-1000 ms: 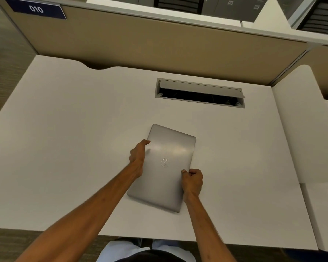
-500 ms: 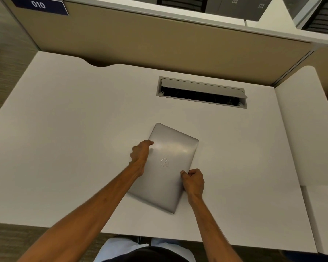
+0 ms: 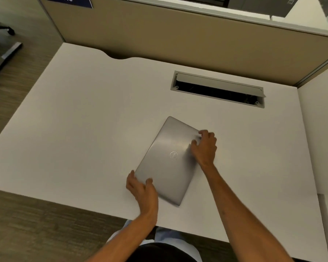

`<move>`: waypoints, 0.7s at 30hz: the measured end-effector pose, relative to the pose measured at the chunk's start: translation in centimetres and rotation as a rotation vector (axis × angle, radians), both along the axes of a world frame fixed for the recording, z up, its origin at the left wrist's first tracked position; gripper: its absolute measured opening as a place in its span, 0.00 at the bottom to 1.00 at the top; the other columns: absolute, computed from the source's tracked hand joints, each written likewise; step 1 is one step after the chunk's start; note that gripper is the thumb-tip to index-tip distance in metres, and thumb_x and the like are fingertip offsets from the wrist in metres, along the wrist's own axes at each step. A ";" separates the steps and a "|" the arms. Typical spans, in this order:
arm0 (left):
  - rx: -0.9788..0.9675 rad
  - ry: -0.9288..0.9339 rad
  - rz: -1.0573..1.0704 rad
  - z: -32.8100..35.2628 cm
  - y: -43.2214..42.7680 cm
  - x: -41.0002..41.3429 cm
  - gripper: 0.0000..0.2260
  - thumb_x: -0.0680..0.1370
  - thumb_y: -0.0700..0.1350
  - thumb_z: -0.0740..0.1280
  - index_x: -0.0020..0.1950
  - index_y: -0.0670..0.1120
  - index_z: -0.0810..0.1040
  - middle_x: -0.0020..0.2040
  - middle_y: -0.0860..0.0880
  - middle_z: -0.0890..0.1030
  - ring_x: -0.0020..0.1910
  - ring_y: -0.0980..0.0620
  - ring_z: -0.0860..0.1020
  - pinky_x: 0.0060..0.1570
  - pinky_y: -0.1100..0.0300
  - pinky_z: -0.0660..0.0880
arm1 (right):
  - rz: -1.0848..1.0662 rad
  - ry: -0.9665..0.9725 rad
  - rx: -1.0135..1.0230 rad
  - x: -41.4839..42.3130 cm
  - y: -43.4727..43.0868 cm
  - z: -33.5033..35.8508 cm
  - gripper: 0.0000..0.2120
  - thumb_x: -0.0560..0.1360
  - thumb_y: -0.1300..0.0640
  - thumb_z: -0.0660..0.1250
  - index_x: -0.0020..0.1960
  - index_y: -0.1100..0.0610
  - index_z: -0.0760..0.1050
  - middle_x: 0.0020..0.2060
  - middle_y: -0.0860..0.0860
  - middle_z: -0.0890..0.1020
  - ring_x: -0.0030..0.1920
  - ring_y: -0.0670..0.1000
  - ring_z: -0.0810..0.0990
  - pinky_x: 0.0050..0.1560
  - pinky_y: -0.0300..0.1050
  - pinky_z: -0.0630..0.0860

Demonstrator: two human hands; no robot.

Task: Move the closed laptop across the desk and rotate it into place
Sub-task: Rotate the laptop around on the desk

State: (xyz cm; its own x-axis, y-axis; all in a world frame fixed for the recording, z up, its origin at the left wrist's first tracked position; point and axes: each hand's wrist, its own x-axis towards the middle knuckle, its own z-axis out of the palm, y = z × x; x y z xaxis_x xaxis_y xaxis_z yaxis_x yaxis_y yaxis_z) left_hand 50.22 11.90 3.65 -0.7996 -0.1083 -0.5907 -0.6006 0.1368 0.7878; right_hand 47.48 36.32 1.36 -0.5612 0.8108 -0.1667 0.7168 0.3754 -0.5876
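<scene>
A closed silver laptop with a round logo lies flat on the white desk, turned at a slant with its long axis running from near left to far right. My left hand grips its near left corner, thumb on the lid. My right hand holds the far right corner, fingers curled over the edge. Both forearms reach in from the bottom of the view.
An open cable tray slot with a raised flap sits in the desk behind the laptop. A tan partition closes the back. A second white desk adjoins on the right. A chair base stands on the floor at far left.
Both hands have shifted along the laptop: the left from the far left edge to the near left corner, the right from the near right edge to the far right corner. The laptop has turned further clockwise.
</scene>
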 end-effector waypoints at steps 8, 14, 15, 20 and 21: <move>0.223 -0.341 0.038 0.5 0.4 3.7 0.25 0.87 0.45 0.66 0.85 0.50 0.67 0.82 0.46 0.72 0.73 0.48 0.71 0.72 0.53 0.64 | 0.285 -0.242 0.009 -4.1 4.2 -1.4 0.20 0.79 0.52 0.62 0.69 0.55 0.75 0.68 0.57 0.72 0.69 0.60 0.71 0.67 0.59 0.69; 0.222 -0.376 0.200 -0.5 2.2 3.5 0.21 0.85 0.45 0.69 0.78 0.50 0.75 0.78 0.44 0.75 0.69 0.45 0.74 0.68 0.49 0.69 | 0.330 -0.184 0.017 -5.2 5.8 -1.6 0.13 0.81 0.53 0.62 0.62 0.53 0.81 0.61 0.58 0.76 0.64 0.60 0.75 0.62 0.59 0.73; 0.230 -0.382 0.247 -0.8 2.5 3.3 0.23 0.84 0.44 0.70 0.79 0.50 0.74 0.78 0.43 0.74 0.69 0.44 0.74 0.69 0.48 0.71 | 0.341 -0.175 0.005 -5.3 6.0 -1.6 0.13 0.81 0.53 0.62 0.61 0.52 0.81 0.60 0.57 0.77 0.63 0.61 0.76 0.62 0.60 0.74; 0.290 -0.371 0.433 -1.4 3.7 3.3 0.26 0.83 0.38 0.71 0.81 0.51 0.73 0.75 0.42 0.73 0.57 0.47 0.78 0.65 0.37 0.81 | 0.310 -0.145 -0.041 -6.0 5.5 -1.9 0.13 0.79 0.59 0.62 0.59 0.55 0.81 0.59 0.57 0.78 0.64 0.60 0.75 0.61 0.61 0.76; 0.281 -0.378 0.454 -1.5 3.9 3.3 0.25 0.83 0.37 0.70 0.80 0.50 0.73 0.75 0.41 0.73 0.58 0.45 0.79 0.65 0.35 0.81 | 0.296 -0.146 -0.041 -6.0 5.3 -1.8 0.12 0.78 0.60 0.62 0.58 0.56 0.81 0.59 0.57 0.78 0.63 0.60 0.75 0.61 0.62 0.76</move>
State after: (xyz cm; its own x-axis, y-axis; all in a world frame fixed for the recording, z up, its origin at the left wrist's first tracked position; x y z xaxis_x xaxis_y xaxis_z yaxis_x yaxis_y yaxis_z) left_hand 53.50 15.80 2.14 -0.4425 -0.1872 -0.8770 -0.7926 -0.3758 0.4801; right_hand 41.47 41.59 -0.43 -0.7393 0.6068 -0.2919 0.6579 0.5583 -0.5054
